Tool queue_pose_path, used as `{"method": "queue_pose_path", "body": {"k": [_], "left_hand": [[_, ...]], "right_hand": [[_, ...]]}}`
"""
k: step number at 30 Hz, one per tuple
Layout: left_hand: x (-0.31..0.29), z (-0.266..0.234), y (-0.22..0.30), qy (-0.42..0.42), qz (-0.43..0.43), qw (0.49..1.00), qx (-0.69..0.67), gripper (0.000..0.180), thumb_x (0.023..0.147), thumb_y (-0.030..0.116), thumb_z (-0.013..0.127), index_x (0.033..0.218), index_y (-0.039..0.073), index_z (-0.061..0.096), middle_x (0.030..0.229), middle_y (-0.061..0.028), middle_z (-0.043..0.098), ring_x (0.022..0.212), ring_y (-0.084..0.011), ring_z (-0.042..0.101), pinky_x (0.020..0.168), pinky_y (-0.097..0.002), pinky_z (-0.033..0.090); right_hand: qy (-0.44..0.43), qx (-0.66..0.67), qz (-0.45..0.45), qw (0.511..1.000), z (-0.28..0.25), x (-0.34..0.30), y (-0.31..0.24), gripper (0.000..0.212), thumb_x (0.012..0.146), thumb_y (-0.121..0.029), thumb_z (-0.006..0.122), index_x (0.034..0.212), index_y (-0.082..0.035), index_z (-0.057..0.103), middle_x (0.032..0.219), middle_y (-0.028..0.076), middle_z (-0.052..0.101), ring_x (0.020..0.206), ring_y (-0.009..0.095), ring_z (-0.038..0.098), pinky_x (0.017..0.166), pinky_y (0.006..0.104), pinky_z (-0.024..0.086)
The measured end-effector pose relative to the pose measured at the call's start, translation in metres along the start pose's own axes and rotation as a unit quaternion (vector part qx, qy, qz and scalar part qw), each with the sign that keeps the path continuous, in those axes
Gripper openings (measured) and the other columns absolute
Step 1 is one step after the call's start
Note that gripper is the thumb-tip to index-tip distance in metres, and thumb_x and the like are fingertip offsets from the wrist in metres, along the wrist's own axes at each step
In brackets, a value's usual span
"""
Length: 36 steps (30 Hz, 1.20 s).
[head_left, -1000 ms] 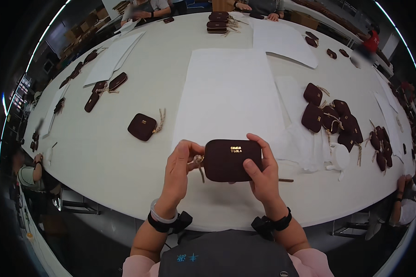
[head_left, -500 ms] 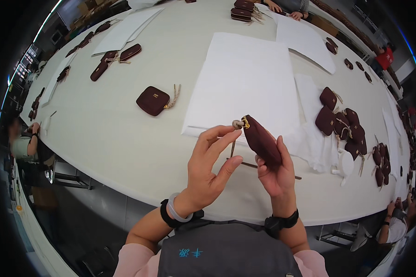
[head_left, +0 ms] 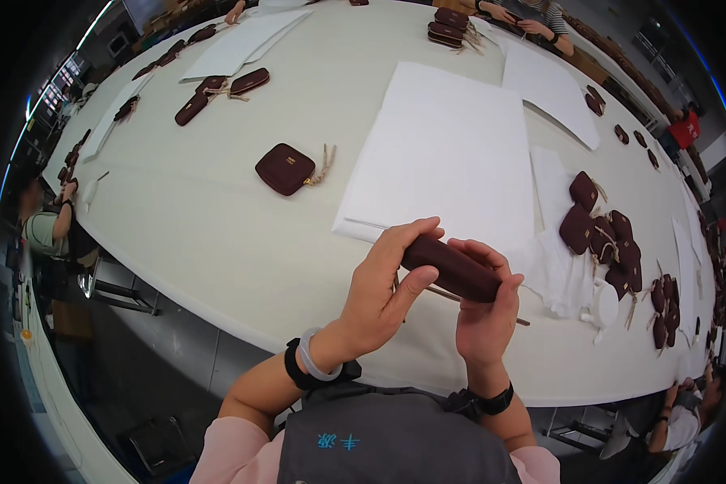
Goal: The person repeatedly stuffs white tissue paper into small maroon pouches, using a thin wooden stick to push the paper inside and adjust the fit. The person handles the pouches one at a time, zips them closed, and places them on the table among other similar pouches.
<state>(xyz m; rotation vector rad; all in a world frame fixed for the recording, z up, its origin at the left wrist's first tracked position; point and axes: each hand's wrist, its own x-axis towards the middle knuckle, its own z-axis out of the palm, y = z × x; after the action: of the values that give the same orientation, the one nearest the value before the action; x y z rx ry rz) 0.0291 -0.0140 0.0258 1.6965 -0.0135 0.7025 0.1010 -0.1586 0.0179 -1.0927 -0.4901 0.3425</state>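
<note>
A dark maroon zip pouch (head_left: 452, 270) is held between my two hands above the near part of the table, its smooth narrow side facing up. My left hand (head_left: 387, 278) grips its left end, fingers over the far edge and thumb on the near side. Around the right end closes my right hand (head_left: 488, 310), fingertips along the far edge and thumb at the corner. The pouch's zip and cord pull are hidden. Under the hands, a thin brown stick-like thing (head_left: 445, 294) shows in part. Beyond my left hand, another maroon pouch (head_left: 285, 169) with a beige cord lies flat.
White sheets (head_left: 444, 145) are stacked ahead on the pale table (head_left: 234, 242). To the right lie crumpled white tissue (head_left: 558, 266), a white round dispenser-like thing (head_left: 605, 303) and a cluster of maroon pouches (head_left: 577, 229). Other people work around the table, one at the far side (head_left: 540, 24).
The pouch has turned from upright and tilted to lying lengthwise, and its gold pull is now out of sight. My left hand has moved from the cord knot onto the pouch.
</note>
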Motion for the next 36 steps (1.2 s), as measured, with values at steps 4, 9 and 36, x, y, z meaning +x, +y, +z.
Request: {"method": "queue_pose_path", "body": {"k": [4, 9, 36], "left_hand": [[-0.004, 0.000, 0.006, -0.004, -0.061, 0.998, 0.022, 0.043, 0.110, 0.028, 0.040, 0.139, -0.002, 0.049, 0.116, -0.0119, 0.065, 0.106, -0.0181, 0.061, 0.094, -0.0315, 0.048], [-0.006, 0.002, 0.006, -0.011, -0.107, 0.994, 0.016, 0.043, 0.111, 0.029, 0.037, 0.136, -0.002, 0.053, 0.119, -0.0127, 0.065, 0.109, -0.0176, 0.061, 0.096, -0.0306, 0.047], [-0.018, -0.018, 0.019, -0.090, -0.145, 0.957, -0.236, 0.018, 0.102, 0.007, 0.057, 0.116, -0.001, 0.063, 0.127, -0.0211, 0.067, 0.115, -0.0224, 0.065, 0.098, -0.0352, 0.054]], "right_hand": [[-0.023, -0.125, -0.074, 0.989, -0.001, -0.004, 0.003, 0.068, 0.107, -0.056, 0.035, 0.127, 0.005, 0.055, 0.123, 0.018, 0.064, 0.117, 0.026, 0.062, 0.103, 0.0387, 0.047], [-0.023, -0.183, -0.037, 0.982, -0.016, -0.003, 0.001, 0.066, 0.108, -0.055, 0.033, 0.128, 0.004, 0.055, 0.118, 0.016, 0.066, 0.106, 0.025, 0.067, 0.096, 0.0371, 0.051], [-0.084, -0.175, -0.094, 0.977, -0.030, -0.013, -0.022, 0.048, 0.107, -0.040, 0.049, 0.121, 0.004, 0.063, 0.111, 0.013, 0.069, 0.097, 0.020, 0.067, 0.087, 0.0312, 0.052]]}}
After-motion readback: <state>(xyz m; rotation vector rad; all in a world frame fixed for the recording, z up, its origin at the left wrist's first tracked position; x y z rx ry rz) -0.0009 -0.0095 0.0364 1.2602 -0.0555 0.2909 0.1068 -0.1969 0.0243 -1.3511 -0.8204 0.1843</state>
